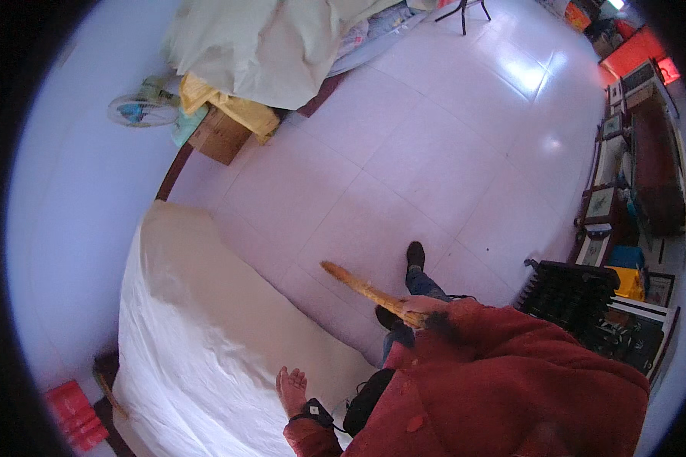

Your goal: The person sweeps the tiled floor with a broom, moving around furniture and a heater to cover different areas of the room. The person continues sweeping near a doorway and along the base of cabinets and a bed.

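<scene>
Long tan stick (362, 289) is held out over the floor (335, 206); judged light, stiff, not very slippery, best gripped at the body-side end, where the right hand (419, 306) is wrapped around it. Left hand (291, 390) is held loosely open, nothing seen in it, by the pale cover (175, 327); contact can't be told. Farther off, a cardboard box (221, 137) is seen.

Long yellowish-brown stick (368, 291); slightly curved; aslant, one end in right hand (422, 306).
</scene>
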{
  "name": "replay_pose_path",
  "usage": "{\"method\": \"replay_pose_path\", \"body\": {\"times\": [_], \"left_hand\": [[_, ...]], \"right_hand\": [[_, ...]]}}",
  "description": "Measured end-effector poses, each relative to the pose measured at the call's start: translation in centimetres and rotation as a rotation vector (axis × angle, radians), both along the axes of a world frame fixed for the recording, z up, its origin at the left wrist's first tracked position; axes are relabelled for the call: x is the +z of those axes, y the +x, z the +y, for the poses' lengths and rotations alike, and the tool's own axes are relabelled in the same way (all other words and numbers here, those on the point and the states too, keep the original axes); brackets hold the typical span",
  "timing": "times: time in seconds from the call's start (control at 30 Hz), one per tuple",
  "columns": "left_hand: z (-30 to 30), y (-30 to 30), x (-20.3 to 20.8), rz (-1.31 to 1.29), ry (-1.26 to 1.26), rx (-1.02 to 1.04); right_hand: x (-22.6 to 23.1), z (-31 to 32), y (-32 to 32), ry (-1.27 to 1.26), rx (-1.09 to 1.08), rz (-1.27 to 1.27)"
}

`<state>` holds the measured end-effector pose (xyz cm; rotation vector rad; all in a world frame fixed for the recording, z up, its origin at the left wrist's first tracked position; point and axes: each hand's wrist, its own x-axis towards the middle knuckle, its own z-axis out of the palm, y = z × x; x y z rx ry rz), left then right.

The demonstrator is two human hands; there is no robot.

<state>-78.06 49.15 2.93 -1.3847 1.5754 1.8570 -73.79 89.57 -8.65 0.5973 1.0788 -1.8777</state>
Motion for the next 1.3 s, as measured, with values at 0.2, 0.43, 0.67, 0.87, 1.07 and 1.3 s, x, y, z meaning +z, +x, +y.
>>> {"method": "replay_pose_path", "body": {"times": [0.2, 0.43, 0.67, 0.87, 1.07, 1.3], "left_hand": [[7.3, -5.2, 1.6, -0.057, -0.015, -0.064], [15.1, -12.1, 2.2, -0.052, -0.058, -0.207], [19.1, -20.3, 0.7, -0.109, -0.088, -0.295], [20.4, -29.6, -2.4, -0.135, -0.002, -0.414], [22.7, -41.2, -2.7, -0.036, -0.02, -0.637], [27.9, -48.3, -4.0, -0.028, 0.049, -0.763]], "right_hand": [[-3.7, 8.9, -3.2, 0.041, 0.198, -0.006], [-0.2, 27.5, -3.2, 0.449, -0.234, -0.138], [-0.4, 32.5, -11.6, 0.51, -0.673, -0.126], [1.8, 26.4, -13.3, 0.404, -0.782, -0.085], [0.0, 20.1, -12.4, 0.486, -0.465, -0.011], [-4.6, 15.8, -10.2, 0.446, -0.599, -0.101]]}}
